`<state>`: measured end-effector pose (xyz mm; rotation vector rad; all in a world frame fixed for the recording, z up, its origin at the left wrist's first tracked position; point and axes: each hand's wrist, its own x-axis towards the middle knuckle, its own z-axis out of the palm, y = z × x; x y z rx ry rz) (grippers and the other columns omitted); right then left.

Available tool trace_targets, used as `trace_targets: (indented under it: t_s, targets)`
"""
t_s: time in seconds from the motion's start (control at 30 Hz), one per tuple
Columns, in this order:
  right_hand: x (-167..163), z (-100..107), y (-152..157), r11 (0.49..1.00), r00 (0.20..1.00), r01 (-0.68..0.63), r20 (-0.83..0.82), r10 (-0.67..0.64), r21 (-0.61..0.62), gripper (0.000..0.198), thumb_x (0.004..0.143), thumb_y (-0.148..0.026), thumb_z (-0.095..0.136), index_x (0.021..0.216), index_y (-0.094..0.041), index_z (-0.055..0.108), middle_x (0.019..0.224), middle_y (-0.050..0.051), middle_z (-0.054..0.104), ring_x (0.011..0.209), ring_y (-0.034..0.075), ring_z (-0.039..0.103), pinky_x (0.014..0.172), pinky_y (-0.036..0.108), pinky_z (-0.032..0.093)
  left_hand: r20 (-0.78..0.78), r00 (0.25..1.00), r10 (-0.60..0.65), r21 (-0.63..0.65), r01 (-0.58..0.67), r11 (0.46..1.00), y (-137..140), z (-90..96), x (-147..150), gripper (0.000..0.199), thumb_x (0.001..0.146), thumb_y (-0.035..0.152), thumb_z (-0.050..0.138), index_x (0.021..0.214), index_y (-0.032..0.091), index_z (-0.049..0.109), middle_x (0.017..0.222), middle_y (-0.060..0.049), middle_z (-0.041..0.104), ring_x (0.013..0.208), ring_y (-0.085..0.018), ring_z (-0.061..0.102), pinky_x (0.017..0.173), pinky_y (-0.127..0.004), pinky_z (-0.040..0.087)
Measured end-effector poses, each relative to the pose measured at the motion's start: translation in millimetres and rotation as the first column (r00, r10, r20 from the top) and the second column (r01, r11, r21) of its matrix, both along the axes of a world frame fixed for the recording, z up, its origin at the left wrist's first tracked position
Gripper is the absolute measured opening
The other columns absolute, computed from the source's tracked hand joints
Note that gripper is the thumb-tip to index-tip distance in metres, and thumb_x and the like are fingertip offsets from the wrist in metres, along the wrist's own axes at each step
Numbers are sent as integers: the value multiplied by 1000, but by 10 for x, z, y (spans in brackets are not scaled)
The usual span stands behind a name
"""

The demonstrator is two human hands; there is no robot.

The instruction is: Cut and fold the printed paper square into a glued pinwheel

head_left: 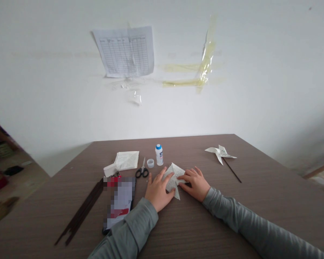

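Observation:
A folded piece of printed paper (173, 182) with pointed corners lies on the table between my two hands. My left hand (160, 190) rests on its left side, fingers spread and pressing it down. At its right side, my right hand (194, 182) has the thumb and fingers closed together on the paper's edge. Just beyond the paper stands a white glue bottle (159, 155) with a blue cap. Beside the bottle is a small clear plastic cap (150, 163), and black-handled scissors (142, 172) lie left of that.
A finished paper pinwheel (220, 154) on a dark stick lies at the right. On the left are a stack of paper squares (127, 160), a white eraser-like block (110, 169), several dark sticks (82, 212) and a phone (120, 205). A white wall (178, 115) borders the table's back.

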<state>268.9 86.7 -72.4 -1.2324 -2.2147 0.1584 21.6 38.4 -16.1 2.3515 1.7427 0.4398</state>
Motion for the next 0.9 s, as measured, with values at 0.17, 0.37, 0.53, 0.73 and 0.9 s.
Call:
trace_targets:
  t_s: [0.17,0.37,0.53,0.73,0.9]
  targets:
    - [16,44,-7,1000,997,3,-74,-4,-20,21,111,-41,82,122,-47,99,97,5,94,104,41,98,144,87,58,0,1000,14,7,-14,1000,13,-34,-61,70,113,20,85,181,34,78,200,-16,67,184,-42,66,160,-83,37]
    - [31,55,27,999,983,-27,-184,19,-40,34,115,-40,69,130,-40,99,89,4,93,84,36,95,141,77,66,12,999,47,52,-47,998,57,-67,-170,64,114,16,77,175,35,83,175,-13,87,172,-40,75,160,-80,37]
    - [81,69,80,999,987,-39,-155,40,7,44,113,-27,61,131,-38,99,120,13,100,121,41,98,127,65,77,9,999,34,25,-34,999,102,-107,-243,66,116,10,68,176,33,82,170,-12,91,168,-39,78,161,-81,35]
    - [133,14,108,993,991,-117,67,118,-10,60,103,-10,73,143,-45,99,157,6,97,146,38,93,137,64,71,10,1000,16,136,-17,991,131,-209,-264,64,116,2,66,169,33,86,163,-11,95,163,-38,84,155,-78,50]
    - [113,82,47,995,983,-95,157,95,-3,45,110,-18,80,138,-46,102,146,10,97,138,39,92,135,65,67,82,996,33,156,-46,987,95,-165,-177,46,121,9,71,155,30,92,157,-12,96,157,-40,87,153,-79,52]
